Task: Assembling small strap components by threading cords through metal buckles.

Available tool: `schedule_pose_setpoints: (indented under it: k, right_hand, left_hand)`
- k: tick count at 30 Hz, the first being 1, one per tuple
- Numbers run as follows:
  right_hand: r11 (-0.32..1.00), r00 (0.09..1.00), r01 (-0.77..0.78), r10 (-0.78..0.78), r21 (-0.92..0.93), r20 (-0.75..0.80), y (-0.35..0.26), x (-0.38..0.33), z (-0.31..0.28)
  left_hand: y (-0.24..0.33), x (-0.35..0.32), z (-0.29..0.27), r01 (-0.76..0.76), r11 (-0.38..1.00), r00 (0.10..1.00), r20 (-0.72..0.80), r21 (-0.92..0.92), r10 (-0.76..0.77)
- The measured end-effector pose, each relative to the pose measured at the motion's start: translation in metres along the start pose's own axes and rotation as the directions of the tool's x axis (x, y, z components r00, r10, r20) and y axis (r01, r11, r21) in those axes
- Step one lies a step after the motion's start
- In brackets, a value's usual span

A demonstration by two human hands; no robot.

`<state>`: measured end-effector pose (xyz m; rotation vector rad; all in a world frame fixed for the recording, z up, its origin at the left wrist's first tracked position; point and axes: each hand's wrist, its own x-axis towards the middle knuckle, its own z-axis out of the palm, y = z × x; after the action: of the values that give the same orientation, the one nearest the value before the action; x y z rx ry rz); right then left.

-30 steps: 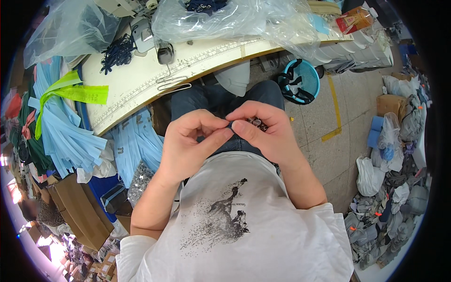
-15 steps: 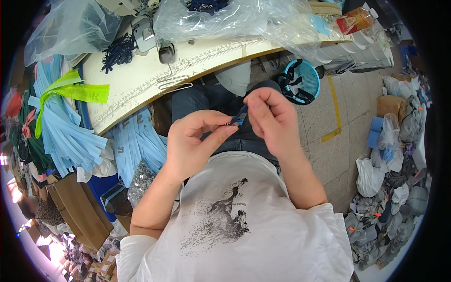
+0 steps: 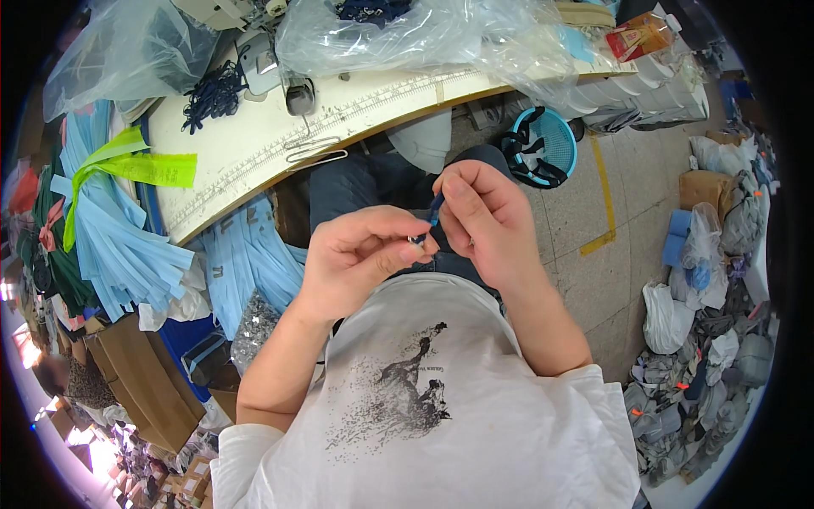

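- dark blue strip [image 3: 437,209], short and narrow, is held up between the two hands, over the lap and just in front of the shirt hem; its long axis runs steeply, the upper end pointing away from the body and slightly right, the lower end pointing back toward the body and left.
- white counter [image 3: 366,117] curves across the far side, beyond the knees, with ruler-like markings along its near edge, too small to read.
- white t-shirt [image 3: 526,433] covers the person's torso; a dark speckled print sits on its front, with a line of tiny lettering beside it.
- light blue strips [image 3: 123,216] hang in a bundle over the counter's left end; a bright green band [image 3: 161,168] lies across them, bearing faint marks that cannot be made out.
- left hand [image 3: 360,250]: its grip is closed, thumb and forefinger pinched together on the lower end of the strip.
- right hand [image 3: 487,212]: its grip is clamped on the upper end, thumb against bent fingers.
- turquoise basket [image 3: 566,138] stands on the floor past the right hand, dark straps in it.
- bottle [image 3: 642,40] at the far right has a red label.
- small shiny piece [image 3: 416,241] shows at the left fingertips; its shape is too small to tell.
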<state>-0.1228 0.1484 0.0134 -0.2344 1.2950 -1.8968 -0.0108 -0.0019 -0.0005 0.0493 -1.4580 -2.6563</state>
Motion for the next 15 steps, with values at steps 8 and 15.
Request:
schedule_pose_setpoints:
  k: [8, 15]
  right_hand:
    - [1.0, 1.0, 0.002, -0.002, -0.018, -0.011, -0.003, 0.0, 0.004]
    - [0.987, 0.992, 0.122, -0.121, -0.1, 0.02, -0.042, 0.036, 0.02]
  left_hand:
    - [0.001, -0.002, -0.004, -0.025, 0.995, 1.0, 0.01, -0.096, 0.026]
    - [0.009, 0.0, -0.002, -0.061, 0.997, 0.982, -0.182, -0.043, 0.052]
